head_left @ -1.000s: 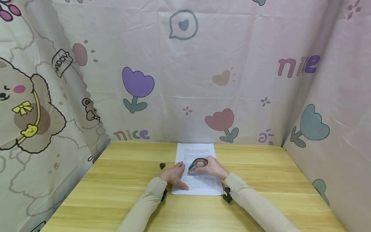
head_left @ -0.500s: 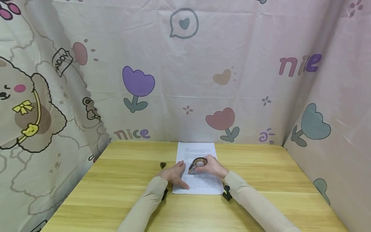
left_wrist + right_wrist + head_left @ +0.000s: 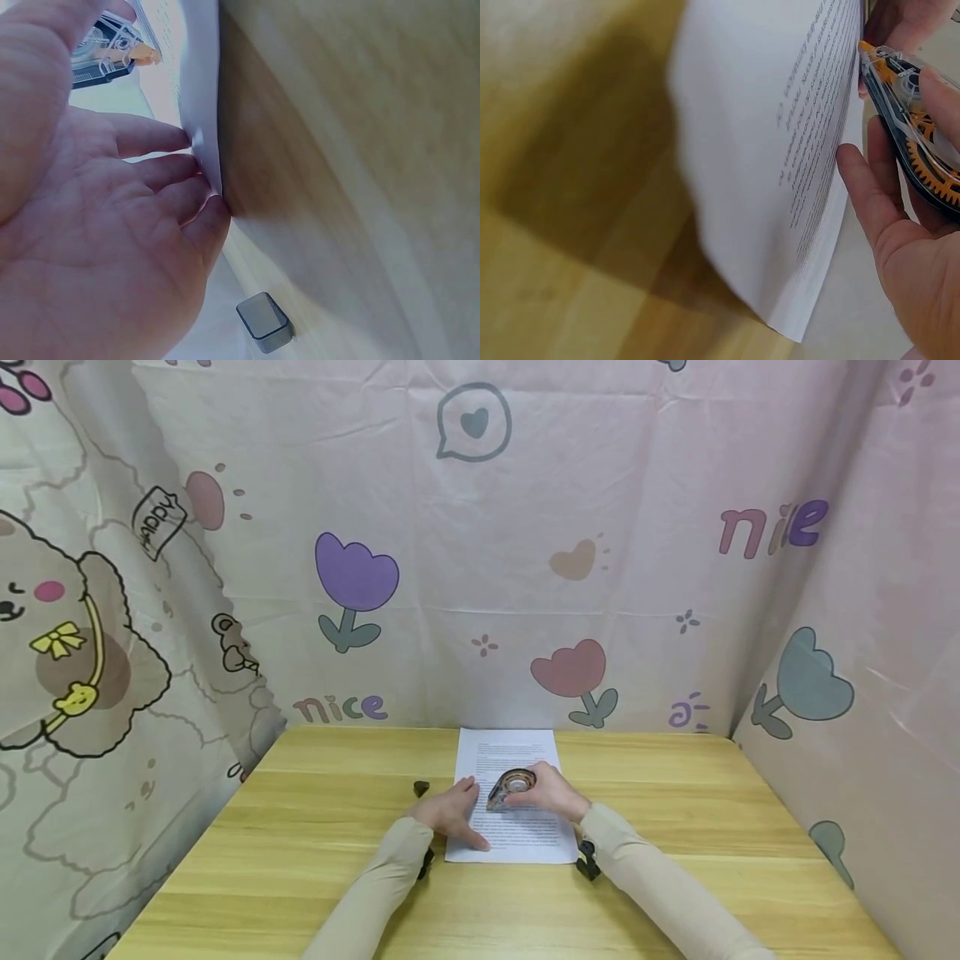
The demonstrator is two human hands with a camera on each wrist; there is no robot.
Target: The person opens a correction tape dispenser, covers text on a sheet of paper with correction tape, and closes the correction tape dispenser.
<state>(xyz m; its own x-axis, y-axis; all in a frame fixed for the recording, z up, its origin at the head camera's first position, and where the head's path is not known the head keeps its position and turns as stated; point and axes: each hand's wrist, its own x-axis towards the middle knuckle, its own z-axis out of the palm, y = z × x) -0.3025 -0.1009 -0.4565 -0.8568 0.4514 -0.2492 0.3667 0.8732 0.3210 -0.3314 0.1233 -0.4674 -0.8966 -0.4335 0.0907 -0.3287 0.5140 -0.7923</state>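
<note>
A printed sheet of paper [image 3: 517, 843] lies on the wooden table. My right hand [image 3: 553, 793] holds a correction tape [image 3: 512, 788] between thumb and fingers, its narrow tip pointing down at the text. In the right wrist view the correction tape [image 3: 900, 112] has a clear and dark case with orange gears. Spread over the left side of the page, my left hand [image 3: 448, 810] rests with extended fingers; in the left wrist view its fingertips touch the paper near the edge. Whether the tip meets the paper is hard to tell.
A small dark translucent cap [image 3: 264, 322] lies on the table [image 3: 337, 818] beyond the left wrist, left of the paper. A patterned cloth [image 3: 480, 543] hangs along the table's back and both sides.
</note>
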